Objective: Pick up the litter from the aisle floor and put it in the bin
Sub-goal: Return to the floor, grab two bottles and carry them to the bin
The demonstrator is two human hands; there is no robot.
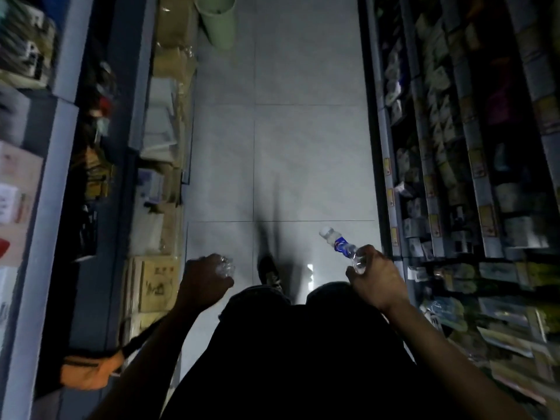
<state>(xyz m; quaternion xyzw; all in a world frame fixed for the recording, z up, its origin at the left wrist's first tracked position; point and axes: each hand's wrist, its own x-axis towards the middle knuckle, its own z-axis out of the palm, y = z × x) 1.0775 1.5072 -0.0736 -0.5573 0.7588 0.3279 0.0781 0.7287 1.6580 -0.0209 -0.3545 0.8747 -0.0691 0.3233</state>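
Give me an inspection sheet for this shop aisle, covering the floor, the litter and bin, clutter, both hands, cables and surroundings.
Surface: grey tiled floor, no loose litter visible on it.
Job's things: plastic bottle with blue label in right hand; crumpled clear plastic in left hand; green bin at far end on the left side of the aisle.
Clutter: cardboard boxes stacked along the left edge.
Hands: left hand and right hand both closed on litter.
Cables: nothing seen.
Surroundings: stocked shelves on the right; dim light.

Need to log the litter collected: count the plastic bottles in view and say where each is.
2. A blue-labelled bottle in the right hand; a crumpled clear one in the left hand. Others could be hidden among the dark shelves.
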